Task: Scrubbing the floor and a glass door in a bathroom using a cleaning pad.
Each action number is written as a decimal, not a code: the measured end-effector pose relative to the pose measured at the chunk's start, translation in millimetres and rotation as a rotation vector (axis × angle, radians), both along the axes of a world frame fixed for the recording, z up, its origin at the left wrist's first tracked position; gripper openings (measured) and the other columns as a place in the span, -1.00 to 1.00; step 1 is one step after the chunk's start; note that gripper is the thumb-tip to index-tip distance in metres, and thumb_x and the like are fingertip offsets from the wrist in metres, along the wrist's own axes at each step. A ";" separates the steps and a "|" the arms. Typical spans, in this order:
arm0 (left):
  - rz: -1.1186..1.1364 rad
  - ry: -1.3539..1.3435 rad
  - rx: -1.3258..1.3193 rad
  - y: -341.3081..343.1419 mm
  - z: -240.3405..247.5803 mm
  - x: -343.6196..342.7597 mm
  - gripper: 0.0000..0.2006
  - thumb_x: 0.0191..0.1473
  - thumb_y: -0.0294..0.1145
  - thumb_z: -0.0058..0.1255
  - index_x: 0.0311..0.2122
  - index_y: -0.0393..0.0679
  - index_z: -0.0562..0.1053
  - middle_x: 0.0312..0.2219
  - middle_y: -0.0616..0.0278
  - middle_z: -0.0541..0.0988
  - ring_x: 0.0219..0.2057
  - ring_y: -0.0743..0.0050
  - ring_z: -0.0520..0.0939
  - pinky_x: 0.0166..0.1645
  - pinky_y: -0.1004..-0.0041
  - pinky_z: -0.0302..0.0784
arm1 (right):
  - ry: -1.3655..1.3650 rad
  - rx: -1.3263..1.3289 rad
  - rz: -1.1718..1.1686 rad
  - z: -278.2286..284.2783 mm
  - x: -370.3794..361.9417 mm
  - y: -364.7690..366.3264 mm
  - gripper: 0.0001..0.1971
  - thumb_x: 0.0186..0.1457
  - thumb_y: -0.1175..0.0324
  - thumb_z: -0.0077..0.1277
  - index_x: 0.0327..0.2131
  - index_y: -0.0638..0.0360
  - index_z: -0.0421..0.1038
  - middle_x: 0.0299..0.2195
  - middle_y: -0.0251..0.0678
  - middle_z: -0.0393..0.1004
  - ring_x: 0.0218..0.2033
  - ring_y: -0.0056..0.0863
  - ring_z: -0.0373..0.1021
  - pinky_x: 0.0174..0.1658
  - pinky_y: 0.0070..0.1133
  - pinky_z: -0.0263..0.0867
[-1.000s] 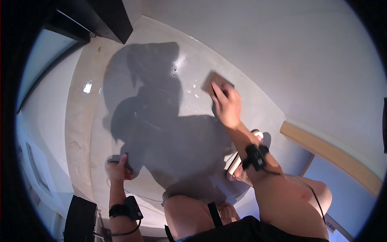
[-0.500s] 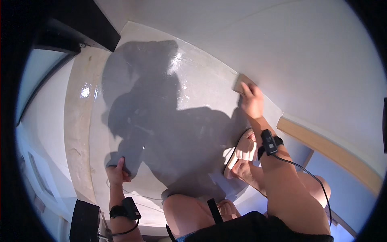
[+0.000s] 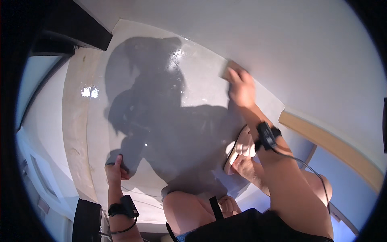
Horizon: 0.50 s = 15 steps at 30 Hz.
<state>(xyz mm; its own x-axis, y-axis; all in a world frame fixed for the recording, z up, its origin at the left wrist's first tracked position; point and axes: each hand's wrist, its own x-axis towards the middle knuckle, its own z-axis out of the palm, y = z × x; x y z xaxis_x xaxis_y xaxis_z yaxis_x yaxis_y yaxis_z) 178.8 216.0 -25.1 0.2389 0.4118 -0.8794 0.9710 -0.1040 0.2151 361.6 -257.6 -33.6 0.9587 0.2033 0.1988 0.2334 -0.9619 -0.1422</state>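
My right hand (image 3: 243,90) grips a flat brown block (image 3: 229,69), slightly blurred, with its fingers over one side. The block rests at the seam where the smooth grey floor (image 3: 201,90) meets the white wall (image 3: 290,52). Further left and nearer to me, my left hand (image 3: 115,170) is low over the floor, its thumb up and fingers curled. Something dark seems to lie by its fingers, but shadow blends with it and I cannot make it out. Wet, shiny patches show on the floor beyond my large shadow.
A sandalled foot (image 3: 242,151) is planted below my right forearm. A wooden trim (image 3: 330,139) runs along the right. At the upper left a black frame (image 3: 80,28) stands by the corner, and a beige strip (image 3: 74,121) borders the floor. Cables hang from the bands on both forearms.
My right hand has slid the brown block up and left along the wall seam. The left hand has hardly moved. The view has shifted slightly.
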 end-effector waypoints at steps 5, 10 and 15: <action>-0.017 -0.055 -0.003 -10.1 -0.3 8.8 -0.44 -0.14 0.07 0.10 -0.76 -0.29 0.33 -0.89 0.15 0.35 -0.90 0.30 0.41 -0.85 0.40 0.37 | 0.148 0.136 -0.552 -7.1 -61.1 -61.0 -0.57 -0.20 0.55 0.06 -0.14 0.00 0.44 -0.28 -0.19 0.35 -0.25 -0.19 0.30 -0.16 -0.46 0.27; 0.020 -0.095 0.003 -13.5 2.8 8.9 -0.46 -0.12 0.05 0.10 -0.73 -0.30 0.34 -0.90 0.17 0.33 -0.91 0.32 0.39 -0.86 0.39 0.37 | -0.090 0.219 -0.128 -7.2 36.0 82.9 -0.63 -0.22 0.51 -0.03 -0.22 0.03 0.46 -0.43 -0.20 0.30 -0.35 -0.20 0.24 -0.30 -0.37 0.19; -0.011 -0.025 -0.014 -6.8 -3.5 5.7 -0.44 -0.14 0.07 0.12 -0.77 -0.30 0.33 -0.91 0.16 0.32 -0.92 0.31 0.39 -0.86 0.36 0.40 | 0.023 0.260 0.027 -4.7 75.6 130.6 -0.63 -0.20 0.43 0.05 -0.18 0.05 0.43 -0.39 -0.31 0.28 -0.29 -0.30 0.22 -0.25 -0.45 0.17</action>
